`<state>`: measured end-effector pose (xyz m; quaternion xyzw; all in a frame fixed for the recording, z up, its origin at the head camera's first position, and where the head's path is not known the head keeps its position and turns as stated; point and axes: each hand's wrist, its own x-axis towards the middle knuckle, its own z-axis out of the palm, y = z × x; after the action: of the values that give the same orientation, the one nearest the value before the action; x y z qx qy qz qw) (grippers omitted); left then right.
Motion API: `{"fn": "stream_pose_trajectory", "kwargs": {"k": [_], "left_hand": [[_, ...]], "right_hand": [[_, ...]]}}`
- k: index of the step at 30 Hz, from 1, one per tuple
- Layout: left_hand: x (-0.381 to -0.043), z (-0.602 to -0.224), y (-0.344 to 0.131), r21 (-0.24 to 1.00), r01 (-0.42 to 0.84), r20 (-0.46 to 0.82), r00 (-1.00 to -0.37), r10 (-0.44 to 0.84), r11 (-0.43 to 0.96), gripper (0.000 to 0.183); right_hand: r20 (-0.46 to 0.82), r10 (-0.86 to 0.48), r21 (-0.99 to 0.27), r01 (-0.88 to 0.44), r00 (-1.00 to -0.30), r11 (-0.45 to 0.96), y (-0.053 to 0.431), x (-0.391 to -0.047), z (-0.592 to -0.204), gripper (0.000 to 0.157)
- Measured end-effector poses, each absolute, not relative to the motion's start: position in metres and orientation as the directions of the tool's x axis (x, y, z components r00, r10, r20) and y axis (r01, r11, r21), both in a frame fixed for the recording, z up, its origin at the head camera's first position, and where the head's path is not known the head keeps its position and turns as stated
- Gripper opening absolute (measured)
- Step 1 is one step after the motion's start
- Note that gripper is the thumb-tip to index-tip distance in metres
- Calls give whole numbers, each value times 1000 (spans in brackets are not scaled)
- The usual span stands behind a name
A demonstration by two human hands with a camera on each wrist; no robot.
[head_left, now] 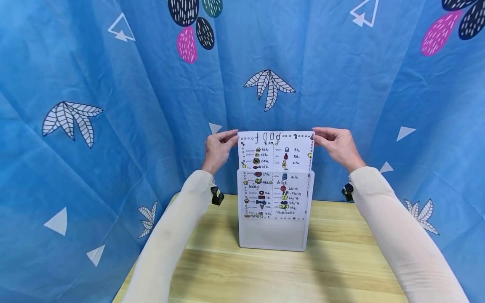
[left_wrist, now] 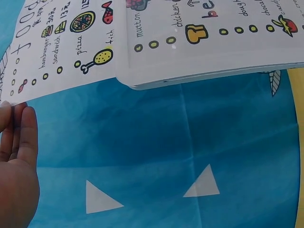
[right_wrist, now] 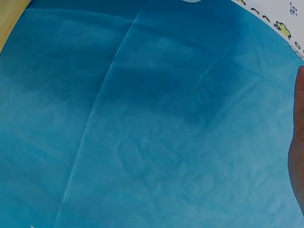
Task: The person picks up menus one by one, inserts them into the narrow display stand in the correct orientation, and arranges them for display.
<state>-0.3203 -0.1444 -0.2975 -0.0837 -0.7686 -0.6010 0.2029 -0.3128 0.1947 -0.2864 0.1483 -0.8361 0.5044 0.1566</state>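
Observation:
A paper menu (head_left: 255, 145) headed "food", with small coloured drawings and prices, stands upright, its lower part inside a clear, white-edged display holder (head_left: 273, 235). My left hand (head_left: 219, 149) pinches the sheet's top left corner between thumb and fingers. At the top right corner my right hand (head_left: 339, 146) pinches it the same way. The sheet's upper part rises above the holder's top edge, and its bottom edge lies above the holder's base. In the left wrist view the menu (left_wrist: 61, 57) runs down into the holder (left_wrist: 142, 85). Only a sliver of the right hand (right_wrist: 297, 142) shows in the right wrist view.
The holder stands on a light wood table (head_left: 280, 273). Behind it and along both sides hangs a blue patterned curtain (head_left: 273, 54), close behind the hands. A dark wrist camera (head_left: 217, 195) sits on each sleeved wrist.

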Motion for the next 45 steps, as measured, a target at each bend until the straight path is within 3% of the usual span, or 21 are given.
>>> {"fn": "stream_pose_trajectory", "kwargs": {"k": [45], "left_hand": [[-315,-319,-146,873,375,416,-906,-77,312,26]], "right_hand": [[404,-97,-793,-401,-910,459,197,-311,-311,30]]}}
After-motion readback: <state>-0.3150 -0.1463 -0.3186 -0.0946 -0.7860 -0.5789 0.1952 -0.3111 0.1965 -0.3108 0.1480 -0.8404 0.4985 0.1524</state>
